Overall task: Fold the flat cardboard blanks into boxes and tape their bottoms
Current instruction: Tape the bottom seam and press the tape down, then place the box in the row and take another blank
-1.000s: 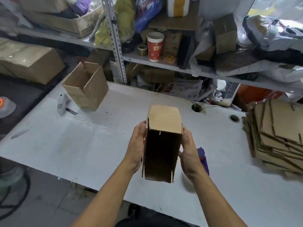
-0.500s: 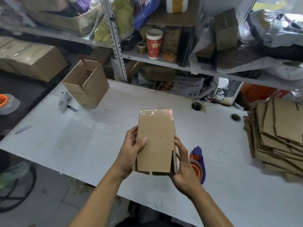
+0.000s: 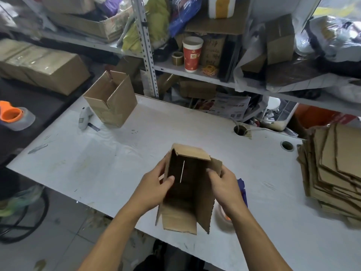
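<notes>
Your left hand (image 3: 156,187), centre frame: fingers curled round the left wall of the folded box (image 3: 187,192), thumb lying over the near edge into the opening. Your right hand (image 3: 223,184), just right of it: fingers and thumb pinching the box's right wall and the flap that sticks out there. Folded box: held between both hands over the near edge of the white table (image 3: 117,163), open end turned toward you, dark inside, a thin bright slit showing along the far end; one flap stands up at the top, two hang at the lower end. Whether it rests on the table or is held clear, you cannot tell.

Stack of flat cardboard blanks (image 3: 336,169): right edge of the frame, on the table, fanned unevenly. Open finished box (image 3: 111,98): upper left of the table, upright, flaps raised. Tape dispenser (image 3: 242,194): purple part showing just behind your right wrist, with a pale tape roll below it, mostly hidden. Small grey tool (image 3: 85,118): beside the open box on its left. Orange-and-grey tape holder (image 3: 14,116): left edge of the frame, on a dark surface off the table. Red paper cup (image 3: 192,53): upper centre, on the metal shelf (image 3: 175,68), a small tape roll (image 3: 177,58) just left of it.
</notes>
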